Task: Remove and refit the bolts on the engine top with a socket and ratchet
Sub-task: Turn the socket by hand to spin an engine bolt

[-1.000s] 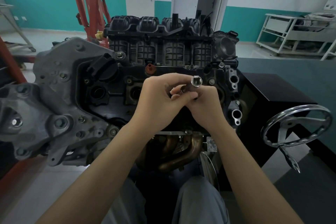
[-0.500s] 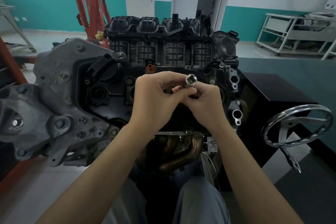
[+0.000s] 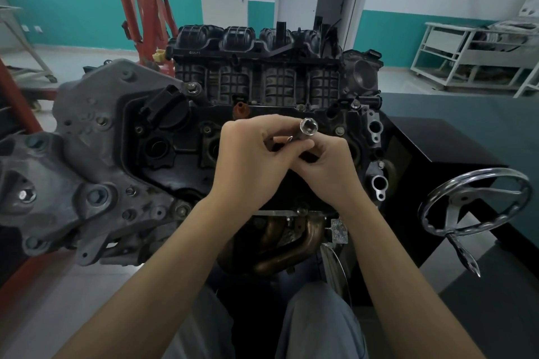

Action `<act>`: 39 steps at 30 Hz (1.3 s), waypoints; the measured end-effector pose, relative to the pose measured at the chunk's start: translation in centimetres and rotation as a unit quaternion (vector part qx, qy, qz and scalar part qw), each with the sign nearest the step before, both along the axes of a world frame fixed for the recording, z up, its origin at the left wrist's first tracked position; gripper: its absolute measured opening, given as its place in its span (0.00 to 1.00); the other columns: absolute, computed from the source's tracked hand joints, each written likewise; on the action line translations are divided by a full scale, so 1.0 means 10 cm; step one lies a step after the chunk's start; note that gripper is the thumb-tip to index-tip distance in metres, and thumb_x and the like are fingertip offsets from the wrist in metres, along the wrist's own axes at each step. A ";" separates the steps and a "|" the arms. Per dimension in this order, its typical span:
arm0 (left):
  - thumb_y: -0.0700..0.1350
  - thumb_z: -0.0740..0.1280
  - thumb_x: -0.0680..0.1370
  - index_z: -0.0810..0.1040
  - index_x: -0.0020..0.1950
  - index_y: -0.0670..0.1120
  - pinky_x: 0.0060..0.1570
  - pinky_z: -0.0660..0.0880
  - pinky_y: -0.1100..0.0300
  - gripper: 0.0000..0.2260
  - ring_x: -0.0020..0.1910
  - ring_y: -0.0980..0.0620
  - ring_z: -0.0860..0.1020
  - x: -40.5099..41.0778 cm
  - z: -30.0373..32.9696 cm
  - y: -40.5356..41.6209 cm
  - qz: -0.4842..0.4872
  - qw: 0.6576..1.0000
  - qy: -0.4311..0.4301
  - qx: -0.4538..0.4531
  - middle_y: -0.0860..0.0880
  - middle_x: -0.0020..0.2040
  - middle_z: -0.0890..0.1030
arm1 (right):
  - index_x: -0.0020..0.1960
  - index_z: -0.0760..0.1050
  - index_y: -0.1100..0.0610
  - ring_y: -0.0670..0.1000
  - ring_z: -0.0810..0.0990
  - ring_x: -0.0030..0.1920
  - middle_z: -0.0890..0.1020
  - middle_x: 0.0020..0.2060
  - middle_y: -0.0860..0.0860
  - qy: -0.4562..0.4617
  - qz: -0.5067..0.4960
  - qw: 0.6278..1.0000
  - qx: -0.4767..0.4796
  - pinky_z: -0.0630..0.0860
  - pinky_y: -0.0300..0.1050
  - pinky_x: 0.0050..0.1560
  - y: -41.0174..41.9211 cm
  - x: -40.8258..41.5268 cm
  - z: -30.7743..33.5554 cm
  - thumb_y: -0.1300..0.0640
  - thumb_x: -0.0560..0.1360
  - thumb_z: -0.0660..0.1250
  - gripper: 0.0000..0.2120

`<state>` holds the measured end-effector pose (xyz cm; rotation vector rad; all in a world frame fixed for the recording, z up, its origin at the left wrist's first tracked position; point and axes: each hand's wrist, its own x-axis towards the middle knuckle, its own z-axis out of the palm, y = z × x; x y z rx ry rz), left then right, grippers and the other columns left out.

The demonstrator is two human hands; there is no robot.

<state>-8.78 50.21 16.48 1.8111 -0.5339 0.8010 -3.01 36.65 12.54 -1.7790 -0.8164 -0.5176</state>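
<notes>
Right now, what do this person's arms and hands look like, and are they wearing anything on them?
Both forearms are bare to the frame's edge, no sleeves showing. The left hand and right hand wear no gloves, rings, or watch that I can see.

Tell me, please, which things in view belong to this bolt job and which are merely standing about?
Job:
socket, gripped by left hand and right hand
engine top
bolt on it

Standing about:
chrome handwheel
red hoist
white rack

Both hands (image 3: 291,160) crowd the engine (image 3: 163,154) top's middle; the intake manifold (image 3: 256,67) walls its far edge, the handwheel (image 3: 472,204) stands right.
</notes>
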 end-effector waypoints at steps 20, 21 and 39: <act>0.34 0.73 0.71 0.81 0.56 0.42 0.55 0.79 0.54 0.14 0.51 0.53 0.82 0.00 -0.02 0.01 -0.107 0.993 0.051 -0.024 0.47 0.49 0.84 | 0.45 0.82 0.52 0.43 0.83 0.42 0.84 0.38 0.42 0.005 -0.017 1.000 0.003 0.77 0.38 0.44 0.00 0.00 0.01 0.65 0.71 0.70 0.09; 0.35 0.75 0.70 0.82 0.53 0.44 0.53 0.79 0.56 0.13 0.49 0.56 0.83 0.01 -0.03 0.00 -0.075 0.996 0.037 -0.026 0.50 0.47 0.84 | 0.47 0.82 0.54 0.45 0.83 0.42 0.84 0.39 0.46 -0.004 -0.019 1.000 0.004 0.78 0.40 0.45 0.00 -0.01 0.01 0.65 0.71 0.71 0.08; 0.34 0.73 0.72 0.83 0.54 0.44 0.54 0.78 0.61 0.12 0.50 0.59 0.82 0.00 -0.07 -0.03 -0.016 1.000 0.008 -0.002 0.54 0.47 0.83 | 0.50 0.80 0.53 0.40 0.82 0.47 0.82 0.43 0.40 -0.018 -0.004 1.000 -0.003 0.74 0.33 0.48 0.01 -0.02 0.02 0.68 0.71 0.71 0.13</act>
